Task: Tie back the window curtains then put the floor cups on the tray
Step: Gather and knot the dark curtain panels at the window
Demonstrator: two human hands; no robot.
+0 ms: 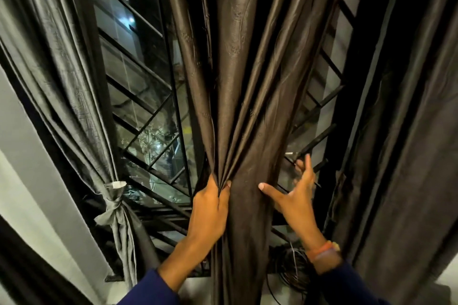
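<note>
A dark brown middle curtain [247,96] hangs bunched in front of the barred window [148,106]. My left hand [210,208] grips its gathered folds from the left side. My right hand [295,193] is spread on the curtain's right side, thumb pressing the cloth and fingers reaching behind it. A grey curtain [67,86] on the left is tied back with a knotted band [112,202]. Another dark curtain [406,131] hangs loose on the right. No cups or tray are in view.
Black window bars [319,138] run behind the curtains. A coil of black wire [290,270] lies on the sill below my right wrist. A pale wall [29,181] borders the window on the left.
</note>
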